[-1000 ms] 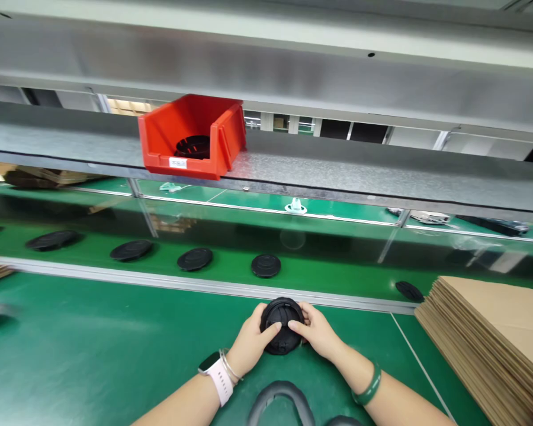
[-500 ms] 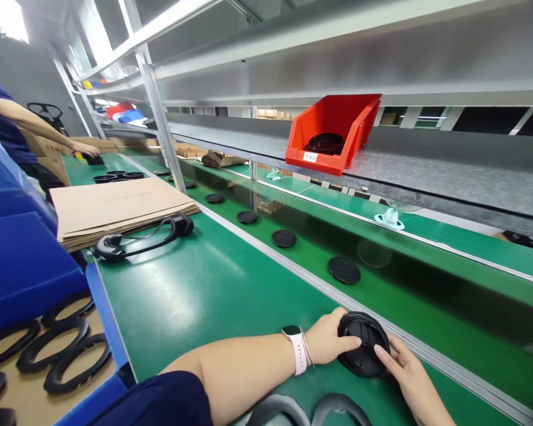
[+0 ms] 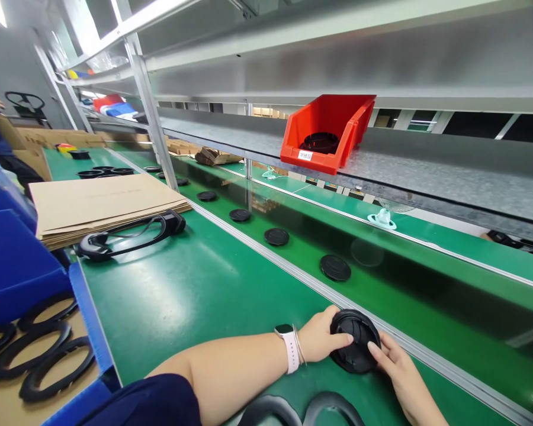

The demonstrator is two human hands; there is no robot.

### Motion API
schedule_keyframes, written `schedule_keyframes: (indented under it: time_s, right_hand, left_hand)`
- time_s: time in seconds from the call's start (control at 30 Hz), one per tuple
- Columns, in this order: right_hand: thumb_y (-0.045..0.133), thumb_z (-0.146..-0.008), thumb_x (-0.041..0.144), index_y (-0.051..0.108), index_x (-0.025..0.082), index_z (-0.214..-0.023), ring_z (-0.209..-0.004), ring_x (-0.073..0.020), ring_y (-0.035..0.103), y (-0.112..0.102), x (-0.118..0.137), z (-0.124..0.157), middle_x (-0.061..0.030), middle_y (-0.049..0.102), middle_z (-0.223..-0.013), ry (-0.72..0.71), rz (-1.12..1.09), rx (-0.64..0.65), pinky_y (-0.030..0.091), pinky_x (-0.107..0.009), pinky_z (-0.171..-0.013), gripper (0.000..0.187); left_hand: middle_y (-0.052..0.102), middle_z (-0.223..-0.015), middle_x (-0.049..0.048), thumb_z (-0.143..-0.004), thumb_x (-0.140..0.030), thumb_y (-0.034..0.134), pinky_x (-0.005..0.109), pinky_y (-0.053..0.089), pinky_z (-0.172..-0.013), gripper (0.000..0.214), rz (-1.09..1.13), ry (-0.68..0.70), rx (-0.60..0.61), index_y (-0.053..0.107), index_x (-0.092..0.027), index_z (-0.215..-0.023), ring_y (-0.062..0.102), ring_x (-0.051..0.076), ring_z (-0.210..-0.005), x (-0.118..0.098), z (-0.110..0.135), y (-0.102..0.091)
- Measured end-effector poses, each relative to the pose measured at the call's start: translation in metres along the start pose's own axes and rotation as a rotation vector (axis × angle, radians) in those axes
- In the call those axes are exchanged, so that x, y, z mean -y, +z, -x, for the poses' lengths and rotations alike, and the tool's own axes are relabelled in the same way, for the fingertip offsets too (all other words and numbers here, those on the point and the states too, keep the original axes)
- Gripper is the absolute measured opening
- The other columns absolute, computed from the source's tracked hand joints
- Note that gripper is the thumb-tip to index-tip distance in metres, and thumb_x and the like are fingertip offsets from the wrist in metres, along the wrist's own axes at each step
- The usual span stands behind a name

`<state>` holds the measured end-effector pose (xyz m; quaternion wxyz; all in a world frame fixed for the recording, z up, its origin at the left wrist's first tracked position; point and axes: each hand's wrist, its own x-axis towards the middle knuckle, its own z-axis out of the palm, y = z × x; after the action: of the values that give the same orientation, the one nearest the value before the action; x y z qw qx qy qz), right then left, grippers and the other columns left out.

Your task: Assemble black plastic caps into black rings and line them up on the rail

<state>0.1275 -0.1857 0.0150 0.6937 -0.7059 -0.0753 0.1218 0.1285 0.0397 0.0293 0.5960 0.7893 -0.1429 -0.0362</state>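
Observation:
A round black plastic cover (image 3: 356, 349) is held between both hands above the green bench, its ribbed inner side turned up. My left hand (image 3: 323, 336) grips its left edge, thumb lying across the inside and fingers behind it. On the opposite edge, my right hand (image 3: 393, 358) pinches the rim with its thumb on top; the other fingers are partly hidden underneath. Two black rings (image 3: 270, 407) lie on the bench just below my hands, cut off by the bottom of the view. Beyond the metal rail, a black disc (image 3: 335, 268) rests on the green belt.
Several more discs (image 3: 276, 236) line the belt. A blue bin (image 3: 89, 319) at left holds black rings (image 3: 55, 368). Cardboard sheets (image 3: 93, 201) and a black headset-like band (image 3: 131, 236) lie on the bench. A red bin (image 3: 328, 133) stands on the shelf. Another person (image 3: 0, 136) is at far left.
The whole scene has shifted slightly left as the camera turned. Both hands keep their hold on the cover. The other person's outstretched arm has drawn back from the far bench.

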Motion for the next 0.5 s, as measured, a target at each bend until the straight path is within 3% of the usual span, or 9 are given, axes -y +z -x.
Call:
schedule_keyframes:
  time_s: [0.1,0.3,0.5]
  right_hand:
    - [0.074,-0.084,0.058,0.064,0.023,-0.129,-0.114,-0.0344,0.061,0.0,0.003,0.001,-0.012,0.065,-0.124,0.026,-0.018,0.013,0.049,-0.048,-0.102,0.058]
    - [0.073,-0.079,0.064,0.069,0.022,-0.121,-0.106,-0.0337,0.065,0.01,0.017,0.009,-0.0118,0.068,-0.119,0.071,-0.055,-0.045,0.058,-0.041,-0.085,0.06]
    - [0.077,-0.079,0.06,0.069,0.022,-0.122,-0.109,-0.0344,0.063,0.015,0.023,0.012,-0.0108,0.067,-0.12,0.084,-0.103,-0.028,0.055,-0.044,-0.093,0.058]
  left_hand:
    - [0.071,-0.105,0.0078,-0.076,-0.04,0.072,0.039,0.05,-0.084,0.042,0.001,-0.005,0.001,0.059,-0.019,-0.11,0.065,0.026,-0.095,0.001,-0.001,0.0]
    - [0.07,-0.109,0.0081,-0.076,-0.04,0.072,0.039,0.05,-0.089,0.042,0.006,-0.011,-0.011,0.059,-0.019,-0.111,0.065,0.026,-0.099,0.001,-0.002,0.0]
    - [0.071,-0.106,0.0075,-0.077,-0.042,0.071,0.04,0.051,-0.086,0.042,0.003,-0.017,-0.006,0.059,-0.02,-0.11,0.065,0.027,-0.097,0.002,-0.001,0.0]
